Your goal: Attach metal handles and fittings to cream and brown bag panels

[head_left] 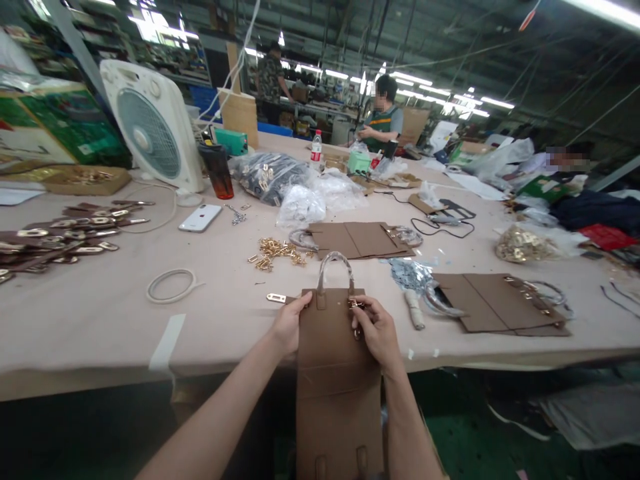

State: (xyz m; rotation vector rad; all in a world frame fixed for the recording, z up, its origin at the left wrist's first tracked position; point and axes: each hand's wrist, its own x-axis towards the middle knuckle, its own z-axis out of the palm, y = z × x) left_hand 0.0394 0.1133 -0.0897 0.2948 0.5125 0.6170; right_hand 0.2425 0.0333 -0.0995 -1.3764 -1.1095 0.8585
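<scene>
A long brown handbag panel [335,380] with a plastic-wrapped handle hangs over the table's front edge, its top end on the tabletop. My left hand [290,323] grips its left edge, thumb on top. Beside that thumb, a strap with a gold metal plate [277,298] sticks out to the left. My right hand [379,328] is closed at the upper right corner, pinching a small gold metal fitting [355,304] near the handle's right foot. Another piece of gold hardware [357,333] shows under those fingers. The exact shape of the pinched fitting is partly hidden.
Small gold fittings [277,250] lie in a pile beyond the panel. More brown panels [357,240] lie behind and to the right [500,300]. A tape roll [171,285], phone [201,218], fan [150,123] and brown straps [65,233] occupy the left. A co-worker [383,117] is across the table.
</scene>
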